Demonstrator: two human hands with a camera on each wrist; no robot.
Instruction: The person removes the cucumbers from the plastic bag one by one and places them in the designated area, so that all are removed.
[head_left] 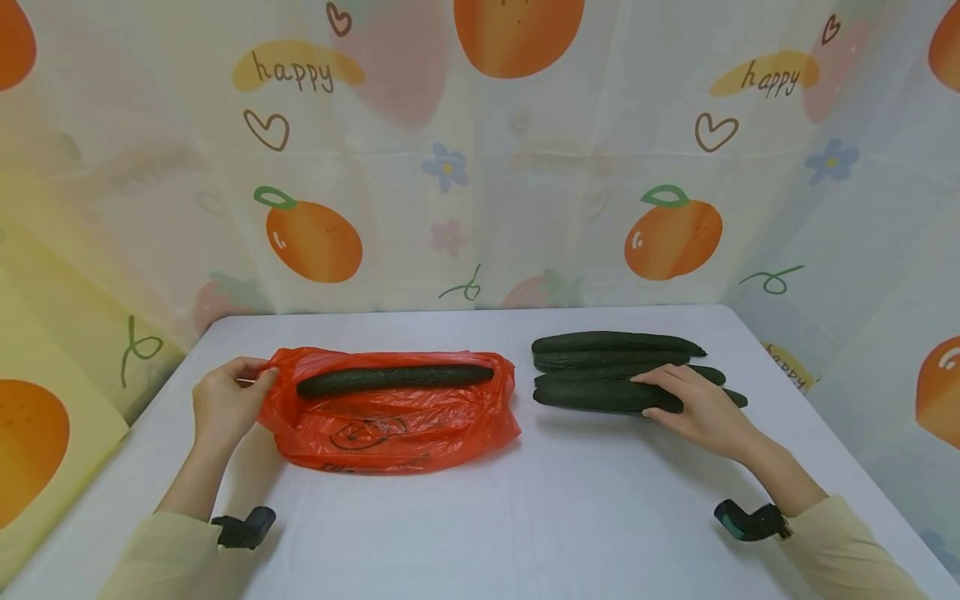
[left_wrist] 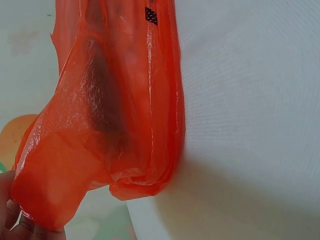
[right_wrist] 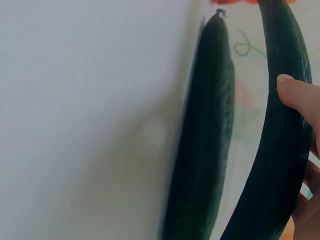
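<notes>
My left hand [head_left: 228,396] pinches the left edge of a red plastic bag [head_left: 420,425] that lies on the table. In the left wrist view, its fingers are partly hidden behind the raised film of the bag [left_wrist: 55,175]. One dark green cucumber [head_left: 393,379] lies lengthwise in the bag, visible through its opening. To the right, several cucumbers [head_left: 615,342] lie side by side. My right hand [head_left: 693,408] grips one near the front of that group. The right wrist view shows the thumb on the gripped cucumber [right_wrist: 280,130], with a gap between it and another cucumber [right_wrist: 205,135].
A white cloth covers the table [head_left: 510,533]. Behind it and at both sides hangs a curtain [head_left: 525,167] printed with fruit, hearts and flowers. Dark cameras are strapped to both wrists, such as the right wrist camera [head_left: 750,521].
</notes>
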